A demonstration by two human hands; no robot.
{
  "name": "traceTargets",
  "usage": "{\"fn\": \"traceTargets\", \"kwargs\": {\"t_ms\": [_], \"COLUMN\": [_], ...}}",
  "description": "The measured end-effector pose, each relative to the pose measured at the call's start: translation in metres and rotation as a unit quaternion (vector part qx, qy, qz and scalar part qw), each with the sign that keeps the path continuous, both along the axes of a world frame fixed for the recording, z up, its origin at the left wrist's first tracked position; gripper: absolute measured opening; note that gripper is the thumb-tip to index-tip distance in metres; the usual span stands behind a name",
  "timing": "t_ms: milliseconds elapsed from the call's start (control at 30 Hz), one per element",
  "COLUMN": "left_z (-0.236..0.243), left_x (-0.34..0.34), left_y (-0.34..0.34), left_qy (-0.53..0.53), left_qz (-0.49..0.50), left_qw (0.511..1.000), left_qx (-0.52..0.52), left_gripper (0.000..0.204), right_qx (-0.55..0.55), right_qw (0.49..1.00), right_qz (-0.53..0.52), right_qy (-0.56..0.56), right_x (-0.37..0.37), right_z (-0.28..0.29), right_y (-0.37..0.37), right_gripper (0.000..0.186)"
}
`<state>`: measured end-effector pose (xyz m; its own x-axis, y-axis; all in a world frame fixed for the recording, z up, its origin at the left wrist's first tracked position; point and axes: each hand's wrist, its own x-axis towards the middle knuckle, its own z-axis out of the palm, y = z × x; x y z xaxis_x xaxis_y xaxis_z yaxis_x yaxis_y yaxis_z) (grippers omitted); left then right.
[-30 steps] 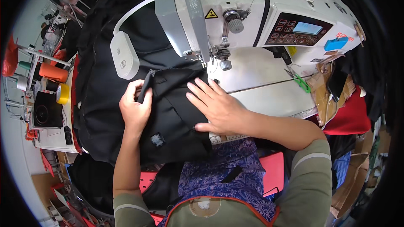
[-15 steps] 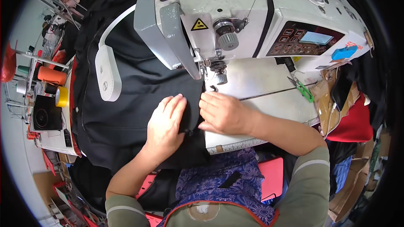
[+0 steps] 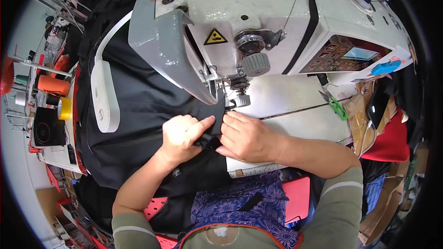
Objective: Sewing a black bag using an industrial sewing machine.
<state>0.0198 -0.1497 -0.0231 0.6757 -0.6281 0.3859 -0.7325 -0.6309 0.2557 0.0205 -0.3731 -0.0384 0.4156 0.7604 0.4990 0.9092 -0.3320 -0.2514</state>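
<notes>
A large piece of black fabric (image 3: 143, 99) covers the left of the machine bed, its right edge running up to the presser foot (image 3: 230, 103) of a white sewing machine (image 3: 272, 11). My left hand (image 3: 181, 137) bunches the fabric in front of the foot, most fingers curled into it and one finger stretched toward the needle area. Just right of it, at the fabric's edge, is my right hand (image 3: 247, 138), its fingers bent together and pinching that edge. The fingertips of both hands are partly hidden by the folds.
A white lamp (image 3: 105, 97) on a bent neck hangs over the fabric at left. Green-handled thread snips (image 3: 336, 106) lie on the bed at right, near brown paper (image 3: 360, 120) and red cloth (image 3: 385, 138). Yellow tape (image 3: 64, 108) and an orange spool (image 3: 53, 85) stand far left.
My left hand has gone from lying flat to curled, gathering the fabric near the edge. My right hand stays near the same place. The machine appears larger and nearer as the view shifts.
</notes>
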Motion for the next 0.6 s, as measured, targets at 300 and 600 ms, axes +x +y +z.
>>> {"fn": "traceTargets", "kwargs": {"t_ms": [300,600], "left_z": [0.0,0.006], "left_x": [0.016,0.015], "left_y": [-0.013,-0.014], "left_qy": [-0.017,0.033], "left_qz": [-0.046,-0.02], "left_qw": [0.997,0.996], "left_qx": [-0.067,-0.082], "left_gripper": [0.027,0.036], "right_qx": [0.039,-0.014], "right_qw": [0.998,0.999], "right_qz": [-0.008,-0.024], "right_qy": [-0.044,-0.041], "right_x": [0.006,-0.001], "right_z": [0.0,0.001], "right_y": [0.001,-0.002], "right_gripper": [0.031,0.035]}}
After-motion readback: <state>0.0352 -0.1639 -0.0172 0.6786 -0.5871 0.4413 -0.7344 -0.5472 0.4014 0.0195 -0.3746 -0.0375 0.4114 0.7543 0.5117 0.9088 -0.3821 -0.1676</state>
